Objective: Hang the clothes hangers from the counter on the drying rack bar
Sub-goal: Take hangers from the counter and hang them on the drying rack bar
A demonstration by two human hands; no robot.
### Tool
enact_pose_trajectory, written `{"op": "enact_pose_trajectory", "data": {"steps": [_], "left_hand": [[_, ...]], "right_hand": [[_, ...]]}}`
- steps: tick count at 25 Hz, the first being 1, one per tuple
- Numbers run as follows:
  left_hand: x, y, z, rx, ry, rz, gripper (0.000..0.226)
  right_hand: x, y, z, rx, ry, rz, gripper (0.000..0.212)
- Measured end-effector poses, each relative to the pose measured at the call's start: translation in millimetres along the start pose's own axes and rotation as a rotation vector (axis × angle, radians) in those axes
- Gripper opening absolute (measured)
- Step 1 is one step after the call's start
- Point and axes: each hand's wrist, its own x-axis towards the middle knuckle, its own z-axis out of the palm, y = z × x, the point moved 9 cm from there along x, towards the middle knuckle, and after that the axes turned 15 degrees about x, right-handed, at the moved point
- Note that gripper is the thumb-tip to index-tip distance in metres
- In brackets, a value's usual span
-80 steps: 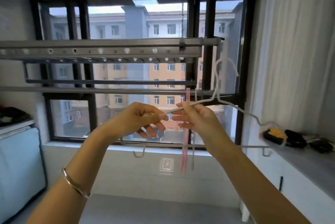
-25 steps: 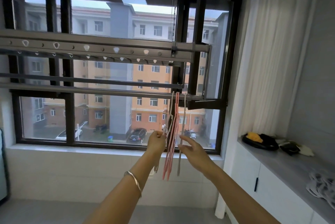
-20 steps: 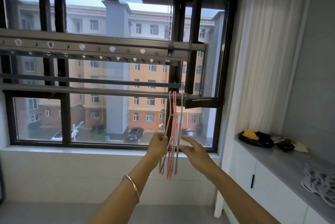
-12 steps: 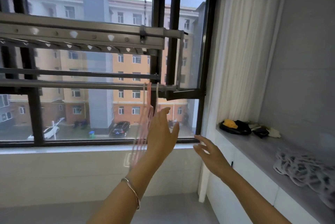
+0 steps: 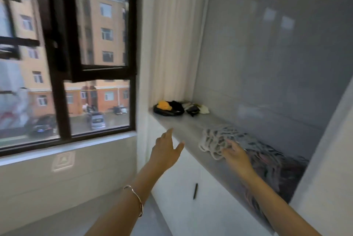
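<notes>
A tangled pile of white and pink clothes hangers lies on the grey counter at the right. My right hand rests with spread fingers on the near side of the pile, holding nothing that I can make out. In front of the counter's edge hovers my left hand, fingers apart and empty, a thin bangle on its wrist. The drying rack bar shows only as a blurred stub at the far left edge. The hangers hung on it are out of view.
Dark and yellow items and small cloths sit at the counter's far end by the white curtain. White cabinet doors stand under the counter. The open window sash juts inward at upper left.
Both hands have let go of the hangers hung on the bar. My view has swung right and down to the counter, and my right hand has dropped onto the hanger pile.
</notes>
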Motion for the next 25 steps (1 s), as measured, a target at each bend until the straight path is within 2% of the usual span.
{"op": "enact_pose_trajectory", "data": {"steps": [5, 9, 12, 14, 17, 19, 25], "left_hand": [[85, 60, 112, -0.051, -0.213, 0.164, 0.063], [139, 113, 198, -0.049, -0.421, 0.349, 0.065], [159, 148, 246, -0.017, -0.531, 0.480, 0.064], [164, 164, 269, -0.022, -0.589, 0.546, 0.061], [163, 182, 296, -0.060, -0.663, 0.615, 0.056], [161, 187, 307, -0.061, -0.696, 0.637, 0.057], [170, 186, 302, -0.115, -0.702, 0.619, 0.058]], "right_hand": [[40, 60, -78, -0.013, 0.276, 0.079, 0.032], [61, 107, -117, -0.063, 0.551, 0.066, 0.037], [60, 149, -154, -0.070, 0.786, 0.249, 0.054], [51, 172, -170, -0.107, 0.915, 0.364, 0.052], [40, 203, -182, -0.148, 1.004, 0.449, 0.037], [37, 214, -187, -0.181, 1.002, 0.463, 0.027], [33, 188, -194, -0.221, 1.142, 0.268, 0.025]]}}
